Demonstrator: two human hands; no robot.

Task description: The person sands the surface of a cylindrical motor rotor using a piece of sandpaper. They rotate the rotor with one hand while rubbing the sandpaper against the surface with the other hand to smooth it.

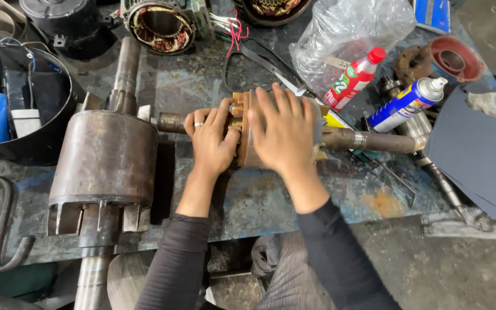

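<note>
Nearest the camera, two dark sleeves lead up to the hands, which meet on a small motor rotor (248, 150) lying on the stained workbench (259, 201). The rotor's shaft (368, 140) runs left to right, crosswise to both forearms, its long end sticking out beyond the right hand toward a blue spray can (406, 103) and a red-capped bottle (354, 77). The left hand (209, 140), ring on one finger, curls its fingers around the rotor's left end, beside the short shaft stub. The right hand (285, 135) lies spread and flat over the rotor body, covering most of it. Both touch it equally closely. A larger rusty rotor (105, 161) lies well left of the left hand, its axis pointing away from the camera
</note>
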